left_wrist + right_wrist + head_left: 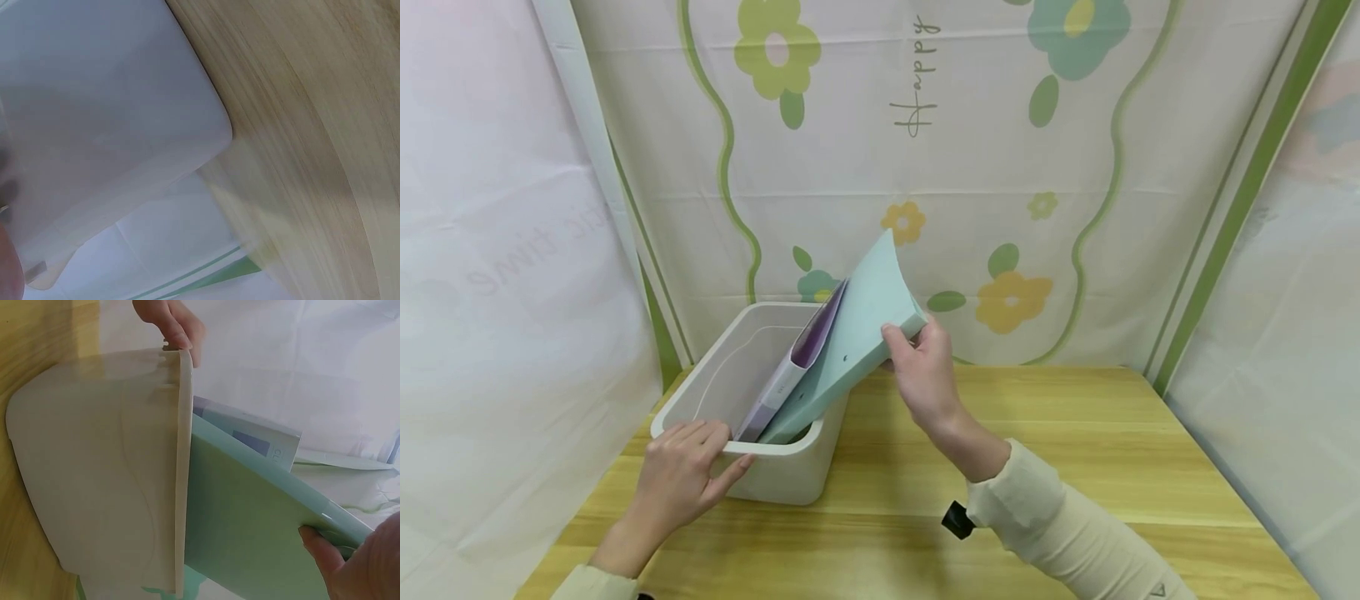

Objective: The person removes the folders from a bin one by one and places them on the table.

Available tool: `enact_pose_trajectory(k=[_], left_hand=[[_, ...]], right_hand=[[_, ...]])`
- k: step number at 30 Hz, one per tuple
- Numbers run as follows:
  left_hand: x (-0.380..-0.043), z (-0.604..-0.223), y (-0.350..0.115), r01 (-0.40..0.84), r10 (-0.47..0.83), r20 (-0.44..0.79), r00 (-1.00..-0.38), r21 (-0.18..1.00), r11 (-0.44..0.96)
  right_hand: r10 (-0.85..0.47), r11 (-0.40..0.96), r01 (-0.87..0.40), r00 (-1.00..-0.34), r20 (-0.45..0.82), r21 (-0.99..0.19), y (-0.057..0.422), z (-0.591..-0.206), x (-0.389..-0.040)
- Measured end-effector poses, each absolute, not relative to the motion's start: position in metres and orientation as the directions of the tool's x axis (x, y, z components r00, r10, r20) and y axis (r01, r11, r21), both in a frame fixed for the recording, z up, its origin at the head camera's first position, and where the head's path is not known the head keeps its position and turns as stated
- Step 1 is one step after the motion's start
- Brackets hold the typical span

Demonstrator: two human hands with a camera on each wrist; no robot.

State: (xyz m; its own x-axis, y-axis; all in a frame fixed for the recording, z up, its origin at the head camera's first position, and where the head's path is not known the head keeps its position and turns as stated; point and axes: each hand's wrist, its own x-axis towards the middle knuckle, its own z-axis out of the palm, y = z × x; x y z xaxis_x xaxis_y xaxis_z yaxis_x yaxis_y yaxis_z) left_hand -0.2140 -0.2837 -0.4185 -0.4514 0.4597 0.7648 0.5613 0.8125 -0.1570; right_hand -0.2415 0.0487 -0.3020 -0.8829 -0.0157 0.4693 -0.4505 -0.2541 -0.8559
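Note:
A mint-green folder (pixel 867 312) leans out of a white plastic bin (pixel 816 479), its lower end inside the rim. My right hand (pixel 925 375) grips the folder's upper spine corner, with the thumb on one face; the right wrist view shows the folder (pixel 250 512) in that grip too. Beside it in the bin a purple folder (pixel 782 383) stands tilted, a pale label on its spine. At the bin's near rim, my left hand (pixel 681 471) holds on with fingers over the edge and thumb outside. The left wrist view shows mostly the bin's wall (pixel 125 94).
The bin stands on the left part of a wooden table (pixel 1037 442). Behind the table hangs a white curtain (pixel 850 150) with printed flowers, and white cloth walls (pixel 512 292) close in both sides. A small black object (pixel 957 520) is at the right sleeve.

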Motion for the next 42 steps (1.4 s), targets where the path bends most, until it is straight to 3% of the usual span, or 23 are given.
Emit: enact_pose_trajectory(k=[42], left_hand=[[-0.215,-0.418,-0.286,0.56,0.461,0.756,-0.464,-0.153,0.814]], right_hand=[[-0.028,-0.256,-0.398,-0.908,0.419,-0.881,0.087,-0.283,-0.25]])
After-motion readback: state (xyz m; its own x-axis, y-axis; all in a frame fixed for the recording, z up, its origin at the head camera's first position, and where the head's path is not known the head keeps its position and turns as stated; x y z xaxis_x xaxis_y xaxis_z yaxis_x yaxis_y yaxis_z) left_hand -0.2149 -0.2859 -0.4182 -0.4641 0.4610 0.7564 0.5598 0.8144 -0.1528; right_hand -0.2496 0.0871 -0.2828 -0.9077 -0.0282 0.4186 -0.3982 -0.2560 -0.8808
